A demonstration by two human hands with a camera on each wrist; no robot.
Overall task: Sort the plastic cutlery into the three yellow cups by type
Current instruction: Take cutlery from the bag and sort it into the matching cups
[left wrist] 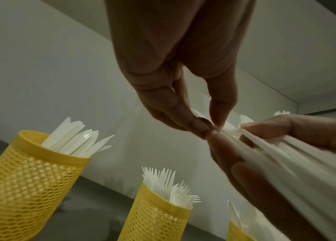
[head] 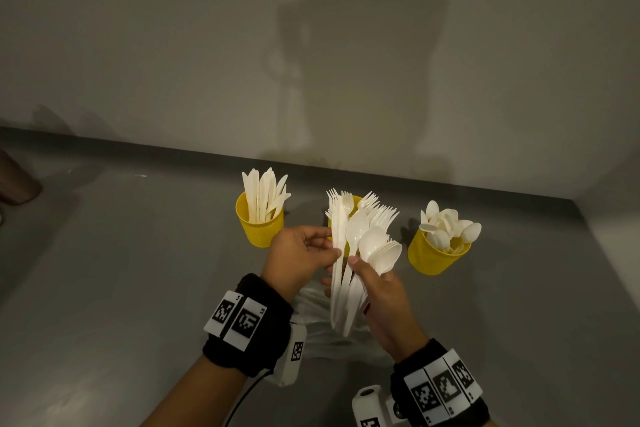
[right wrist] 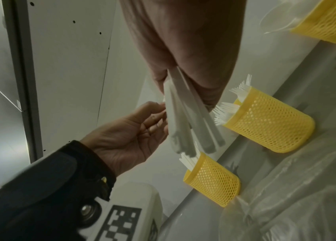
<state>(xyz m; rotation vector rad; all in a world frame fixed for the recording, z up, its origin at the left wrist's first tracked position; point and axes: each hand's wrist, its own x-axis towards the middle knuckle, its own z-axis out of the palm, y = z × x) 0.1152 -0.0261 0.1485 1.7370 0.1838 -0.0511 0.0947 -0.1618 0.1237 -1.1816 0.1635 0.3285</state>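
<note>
Three yellow mesh cups stand in a row on the grey counter: a knife cup [head: 260, 220] on the left, a fork cup [head: 350, 202] in the middle, half hidden behind the hands, and a spoon cup [head: 433, 255] on the right. My right hand [head: 381, 291] grips a mixed bundle of white plastic cutlery [head: 349, 253] above the counter, heads pointing up and away. My left hand [head: 304, 250] pinches a piece at the bundle's left edge between thumb and fingers [left wrist: 202, 125]. The bundle's handles [right wrist: 185, 124] fan out below my right palm.
A crumpled clear plastic bag [head: 318, 315] lies on the counter under my hands. The wall [head: 311, 62] runs close behind the cups, with a corner at the right. A brown object [head: 15, 180] sits at the far left edge.
</note>
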